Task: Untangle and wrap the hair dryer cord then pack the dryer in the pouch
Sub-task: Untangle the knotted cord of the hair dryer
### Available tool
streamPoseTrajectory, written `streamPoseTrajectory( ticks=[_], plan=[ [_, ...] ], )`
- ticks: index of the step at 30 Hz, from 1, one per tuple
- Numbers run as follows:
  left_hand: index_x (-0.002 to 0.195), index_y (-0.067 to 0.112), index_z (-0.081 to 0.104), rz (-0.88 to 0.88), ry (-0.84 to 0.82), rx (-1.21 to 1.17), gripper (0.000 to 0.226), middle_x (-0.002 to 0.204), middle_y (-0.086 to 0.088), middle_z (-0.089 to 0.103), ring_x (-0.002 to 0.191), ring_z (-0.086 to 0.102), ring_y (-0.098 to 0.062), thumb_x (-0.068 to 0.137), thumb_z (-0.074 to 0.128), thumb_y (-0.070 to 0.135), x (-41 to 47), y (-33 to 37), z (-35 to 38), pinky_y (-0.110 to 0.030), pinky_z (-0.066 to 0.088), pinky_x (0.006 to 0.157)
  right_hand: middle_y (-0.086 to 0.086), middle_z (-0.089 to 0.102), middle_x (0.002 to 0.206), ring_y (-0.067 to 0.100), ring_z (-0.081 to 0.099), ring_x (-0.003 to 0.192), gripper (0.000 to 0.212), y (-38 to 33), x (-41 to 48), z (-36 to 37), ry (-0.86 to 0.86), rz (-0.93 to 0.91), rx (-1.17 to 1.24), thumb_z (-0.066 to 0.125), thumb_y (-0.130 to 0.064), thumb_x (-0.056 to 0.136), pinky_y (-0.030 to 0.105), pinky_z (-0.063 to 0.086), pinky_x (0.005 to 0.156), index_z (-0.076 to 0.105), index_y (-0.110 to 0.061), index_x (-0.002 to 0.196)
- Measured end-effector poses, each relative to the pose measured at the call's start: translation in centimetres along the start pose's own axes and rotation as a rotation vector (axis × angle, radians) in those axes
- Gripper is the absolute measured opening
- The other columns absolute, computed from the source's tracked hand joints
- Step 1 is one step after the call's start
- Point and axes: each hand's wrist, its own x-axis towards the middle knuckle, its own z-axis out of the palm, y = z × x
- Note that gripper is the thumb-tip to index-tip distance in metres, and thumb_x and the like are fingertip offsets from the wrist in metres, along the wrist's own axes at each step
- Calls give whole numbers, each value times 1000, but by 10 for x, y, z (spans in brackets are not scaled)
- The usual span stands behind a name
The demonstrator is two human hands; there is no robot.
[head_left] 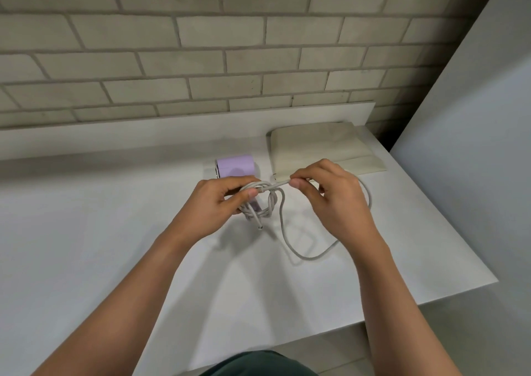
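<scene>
Lilac dryer (235, 164): on the white table (86, 232), mid-scene, its handle hidden inside the left hand's grip.
Left hand (218, 206): fingers curled shut around the handle and the bunched cord (283, 223) coils, thumb pressed on top.
Right hand (330, 194): thumb and forefinger pinched together on one strand just right of the knot.
Knot: sits between the two hands, touching the left thumb, loops twisted round each other.
Key relation: the pinched strand runs left to right, straight from knot to right fingers, so my guess is a pull rightward comes next.
Slack: one long loop trails near and right on the table.
Pouch (321, 148): beige, flat, far right, just beyond the right hand.
</scene>
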Motion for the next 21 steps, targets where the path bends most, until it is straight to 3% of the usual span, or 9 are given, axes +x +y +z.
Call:
streamPoseTrajectory(
  ticks=[2, 4, 8, 12, 15, 18, 21],
  plan=[
    [114, 32, 78, -29, 46, -39, 20, 98, 7, 77, 93, 75, -9, 100, 66, 25, 0, 1, 0, -34, 64, 83, -14, 67, 96, -2, 57, 80, 10, 2, -1, -4, 4, 39, 41, 70, -34, 98, 15, 43, 70, 78, -27, 100],
    [116, 32, 77, -74, 58, -41, 20, 91, 6, 76, 91, 75, -10, 100, 66, 28, 1, -1, -4, -35, 65, 79, -12, 69, 95, -2, 60, 83, 9, 3, -2, -12, 56, 92, 132, 71, -29, 98, 10, 40, 73, 77, -24, 99],
    [109, 35, 78, -77, 39, 35, 15, 91, 6, 76, 87, 75, -14, 100, 65, 31, -2, -5, -9, -33, 65, 71, -13, 70, 94, 4, 62, 87, 5, 8, -2, -33, 143, 199, 204, 70, -31, 99, 11, 43, 75, 74, -29, 97],
    [104, 25, 78, -62, 49, 10, 15, 85, 2, 77, 84, 76, -14, 102, 63, 24, -3, -4, -6, -31, 64, 77, -9, 70, 95, 12, 65, 82, 9, 30, -11, -23, 183, 215, -158, 68, -28, 100, 30, 47, 71, 75, -23, 98],
    [103, 26, 79, -54, 33, 25, 12, 87, 3, 77, 87, 74, -17, 99, 68, 25, -3, -5, -4, -38, 63, 85, 0, 67, 88, 32, 64, 65, 11, 45, -27, 2, 120, 235, -379, 69, -26, 98, 35, 47, 58, 76, -18, 94],
    [96, 32, 81, -42, 42, 90, 7, 94, 12, 76, 94, 70, -9, 93, 74, 31, -5, -5, -4, -34, 56, 88, -1, 65, 82, 36, 64, 60, 14, 52, -47, 28, 14, 267, -456, 70, -27, 96, 32, 43, 53, 74, -17, 86],
    [92, 37, 82, -4, 22, 83, 9, 92, 11, 72, 95, 68, -9, 89, 79, 28, -8, -2, -1, -29, 56, 88, -2, 65, 85, 38, 64, 64, 17, 62, -62, 48, -107, 326, -462, 66, -29, 97, 32, 39, 55, 73, -16, 88]
  ],
)
